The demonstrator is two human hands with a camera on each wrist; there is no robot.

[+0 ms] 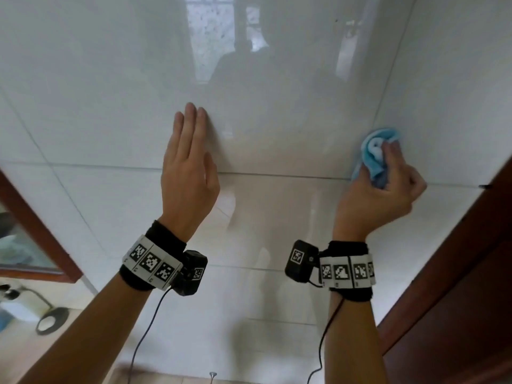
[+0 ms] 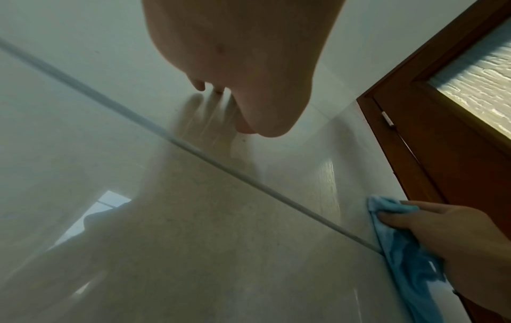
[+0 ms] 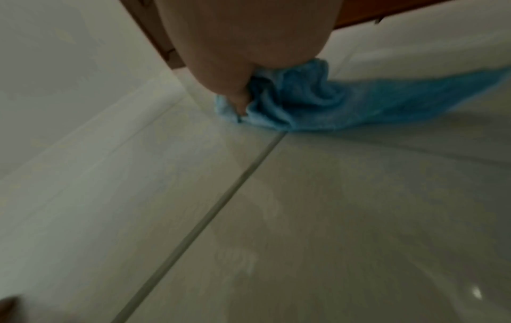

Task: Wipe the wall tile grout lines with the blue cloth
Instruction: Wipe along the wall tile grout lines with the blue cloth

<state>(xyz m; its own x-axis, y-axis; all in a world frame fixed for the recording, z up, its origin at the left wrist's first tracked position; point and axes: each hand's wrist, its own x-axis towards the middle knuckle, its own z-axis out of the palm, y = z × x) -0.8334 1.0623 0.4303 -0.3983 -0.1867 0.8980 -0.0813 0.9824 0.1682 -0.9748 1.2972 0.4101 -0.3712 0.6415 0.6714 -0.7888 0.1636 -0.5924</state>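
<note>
Nearest you, your right hand [image 1: 379, 187] curled its fingers round the bunched blue cloth [image 1: 372, 151], pressing it to the wall where a horizontal grout line [image 1: 277, 174] met a vertical one, near the wooden door frame [image 1: 471, 231]. The cloth looked soft, light and easily wadded, best gripped mid-bunch. To the left, your left hand [image 1: 188, 167] lay flat, fingers together, on the glossy tile [image 1: 110, 92].

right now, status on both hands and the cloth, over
Left hand open, flat on the wall tile. Right hand gripping the blue cloth, pressed where the grout line meets a vertical joint. Wooden door frame close on the right.
</note>
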